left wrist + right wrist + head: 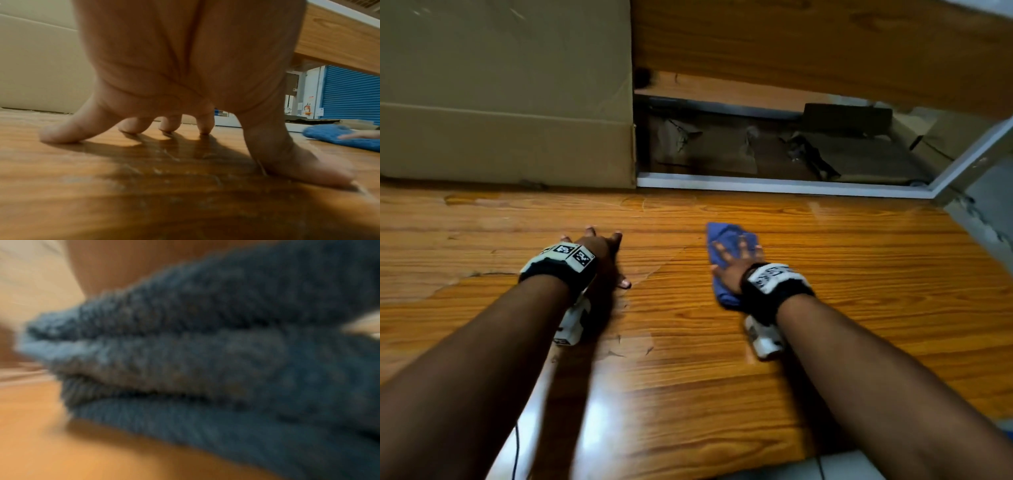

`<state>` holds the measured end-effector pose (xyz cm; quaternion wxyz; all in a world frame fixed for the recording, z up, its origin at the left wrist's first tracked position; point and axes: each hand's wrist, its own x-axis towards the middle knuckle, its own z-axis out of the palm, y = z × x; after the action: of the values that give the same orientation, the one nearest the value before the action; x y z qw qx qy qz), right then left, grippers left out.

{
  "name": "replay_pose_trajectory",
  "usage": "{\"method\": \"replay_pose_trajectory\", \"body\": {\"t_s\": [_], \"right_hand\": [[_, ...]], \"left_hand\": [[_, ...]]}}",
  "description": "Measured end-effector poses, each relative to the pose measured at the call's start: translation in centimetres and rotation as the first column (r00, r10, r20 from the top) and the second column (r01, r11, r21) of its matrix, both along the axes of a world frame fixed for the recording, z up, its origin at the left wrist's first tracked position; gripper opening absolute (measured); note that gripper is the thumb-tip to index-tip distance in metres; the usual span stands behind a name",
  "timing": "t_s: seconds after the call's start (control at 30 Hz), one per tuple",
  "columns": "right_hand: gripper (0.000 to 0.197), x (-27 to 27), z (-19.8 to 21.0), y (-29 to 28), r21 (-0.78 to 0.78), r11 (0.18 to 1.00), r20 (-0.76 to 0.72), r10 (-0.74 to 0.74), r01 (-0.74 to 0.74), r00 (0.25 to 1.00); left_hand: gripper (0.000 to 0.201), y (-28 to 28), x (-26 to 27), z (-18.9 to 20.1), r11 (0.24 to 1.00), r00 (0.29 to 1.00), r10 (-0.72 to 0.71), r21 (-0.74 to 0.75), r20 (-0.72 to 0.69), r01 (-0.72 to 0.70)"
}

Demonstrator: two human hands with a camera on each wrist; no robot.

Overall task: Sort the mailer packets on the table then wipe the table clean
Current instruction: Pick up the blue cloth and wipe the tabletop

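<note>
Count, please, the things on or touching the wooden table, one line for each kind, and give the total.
Hands: 2, left hand with fingertips on the table, right hand pressing the cloth
Blue cloth: 1
Cardboard box: 1
Mailer packets: 0 in view
Total: 4

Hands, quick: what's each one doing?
Left hand: open, fingertips on the wooden table.
Right hand: open, pressing the blue cloth.
</note>
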<state>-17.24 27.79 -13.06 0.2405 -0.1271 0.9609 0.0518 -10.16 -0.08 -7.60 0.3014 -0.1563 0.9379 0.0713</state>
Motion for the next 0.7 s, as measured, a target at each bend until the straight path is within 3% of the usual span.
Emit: {"method": "replay_pose_trajectory", "body": {"t_s": [0.1,0.17,0.27,0.37,0.5,0.63,0.7], "right_hand": [[0.066,-2.2,0.6,5.8,-0.002,0.941,-0.031,-0.339,0.339,0.940],[0.066,-2.3,1.3,5.6,-0.020,0.928,-0.019,-0.372,0.372,0.928],[0.064,-0.1,0.6,-1.5,-0.052,0.990,0.014,-0.134,0.135,0.991],[0.065,4.3,2.0,-8.6,-0.111,0.991,0.029,0.081,-0.077,0.996],[0.064,2.4,2.4,-4.9,-0.065,0.980,0.018,0.192,-0.190,0.981],[0.066,-1.6,2.3,2.6,-0.006,0.974,-0.002,-0.225,0.225,0.974],[0.064,-1.8,3.2,4.0,-0.006,0.950,0.015,-0.312,0.313,0.950]], "left_hand": [[0.124,0.1,-0.2,0.1,1.000,1.000,0.016,0.023,0.010,-0.017],[0.123,0.2,-0.3,0.3,0.999,1.000,0.018,0.032,0.019,-0.019],[0.119,0.2,-0.4,0.4,0.999,0.999,0.026,0.041,0.023,-0.027],[0.118,0.1,-0.2,0.1,0.999,1.000,0.027,0.028,0.005,-0.027],[0.126,-0.5,-0.4,-1.0,0.999,1.000,0.019,0.039,-0.023,-0.018],[0.121,-0.8,-0.3,-1.5,0.999,1.000,0.004,0.044,-0.031,-0.002],[0.120,-1.1,-0.6,-1.6,0.999,0.999,-0.023,0.032,-0.033,0.024]]}}
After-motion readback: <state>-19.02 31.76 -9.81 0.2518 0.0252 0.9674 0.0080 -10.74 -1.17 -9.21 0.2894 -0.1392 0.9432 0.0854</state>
